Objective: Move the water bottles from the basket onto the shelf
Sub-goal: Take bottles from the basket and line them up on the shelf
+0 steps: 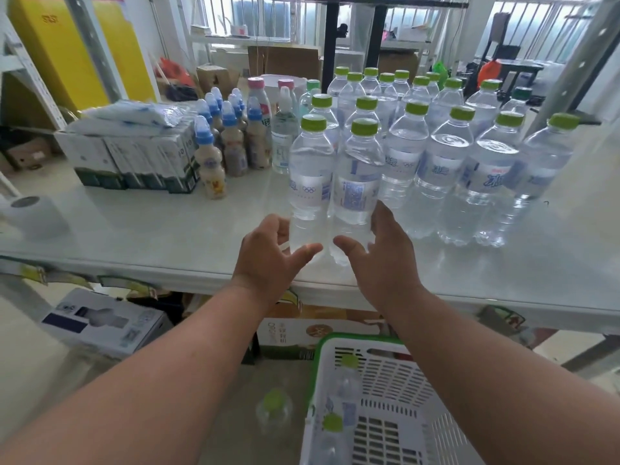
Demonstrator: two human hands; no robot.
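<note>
- At the far left of the shelf stands a white tape roll, and behind it a block of white-and-green cartons with a plastic-wrapped packet on top.
- Just right of the cartons cluster small beige drink bottles with blue caps, then two pink-capped bottles and a clear bottle with a white cap.
- Near the shelf's front edge, two green-capped water bottles stand upright side by side, touching.
- The left hand cups the base of the left bottle of the pair, its fingers loosely curved and its thumb against the plastic; whether it truly grips cannot be told.
- The right hand meets the base of the right bottle, thumb in front and fingers along its far side, spread rather than clenched.
- Right of the pair, rows of the same water bottles fill the shelf back to the wall.
- Below the shelf, on the floor, lie a white printed box and a yellow-green carton.
- Lower still, a white basket with a green rim holds blurred water bottles in its left part, and one more bottle stands on the floor just left of it.
</note>
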